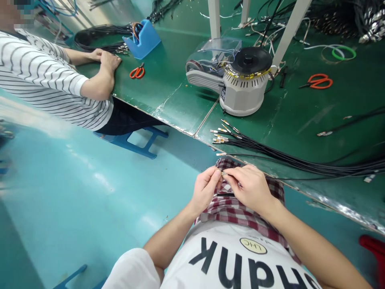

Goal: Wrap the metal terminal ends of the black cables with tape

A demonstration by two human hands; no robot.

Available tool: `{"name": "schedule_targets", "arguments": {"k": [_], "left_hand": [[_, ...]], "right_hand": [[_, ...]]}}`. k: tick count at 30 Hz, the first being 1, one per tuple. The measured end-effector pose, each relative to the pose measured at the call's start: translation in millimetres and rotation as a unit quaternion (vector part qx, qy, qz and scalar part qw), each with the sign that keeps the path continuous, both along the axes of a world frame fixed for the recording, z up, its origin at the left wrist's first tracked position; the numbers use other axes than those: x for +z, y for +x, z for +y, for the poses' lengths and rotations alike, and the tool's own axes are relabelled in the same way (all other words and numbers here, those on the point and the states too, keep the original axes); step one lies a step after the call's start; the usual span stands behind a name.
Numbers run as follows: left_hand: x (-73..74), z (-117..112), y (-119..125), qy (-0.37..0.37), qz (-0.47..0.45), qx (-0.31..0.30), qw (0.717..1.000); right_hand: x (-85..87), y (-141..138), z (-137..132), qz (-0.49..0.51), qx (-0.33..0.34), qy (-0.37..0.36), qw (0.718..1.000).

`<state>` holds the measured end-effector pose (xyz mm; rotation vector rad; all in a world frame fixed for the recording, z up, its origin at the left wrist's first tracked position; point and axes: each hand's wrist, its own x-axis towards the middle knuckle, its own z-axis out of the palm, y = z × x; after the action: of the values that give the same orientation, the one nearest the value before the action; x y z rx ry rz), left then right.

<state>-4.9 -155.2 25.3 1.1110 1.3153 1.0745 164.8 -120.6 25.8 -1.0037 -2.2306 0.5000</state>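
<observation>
My left hand (205,188) and my right hand (251,186) meet in front of my lap, just below the table's near edge. Both pinch a thin black cable end with a small metal terminal (224,174) between their fingertips. On the green table (168,88) right above them lies a bundle of black cables (270,150) whose metal-tipped ends fan out to the left. Behind the bundle stands a grey tape dispenser machine (240,86) with a black round top and a clear cover.
A co-worker in a striped shirt (45,78) sits at the left, hands (105,60) resting on the table. Orange scissors (137,72) and a blue holder (143,38) lie near them. More orange scissors (319,81), a green ring (344,52) and cable piles sit at the back right.
</observation>
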Motion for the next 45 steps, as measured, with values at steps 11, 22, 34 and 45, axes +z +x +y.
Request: {"name": "schedule_targets", "arguments": {"k": [11, 22, 34, 45], "left_hand": [[-0.7, 4, -7, -0.042, -0.075, -0.006, 0.996], [1.6, 5, -3, -0.044, -0.079, -0.016, 0.996], [-14.1, 7, -18, -0.047, 0.025, -0.044, 0.998], [-34.2, 43, -16, -0.008, 0.003, 0.024, 1.000]], "right_hand": [[-4.9, -4, -1, 0.063, -0.020, -0.080, 0.995], [-15.6, -2, -9, 0.098, -0.038, -0.056, 0.993], [-9.5, 9, 15, 0.010, -0.015, -0.045, 0.999], [-20.9, 21, 47, -0.088, -0.100, 0.010, 0.991]]}}
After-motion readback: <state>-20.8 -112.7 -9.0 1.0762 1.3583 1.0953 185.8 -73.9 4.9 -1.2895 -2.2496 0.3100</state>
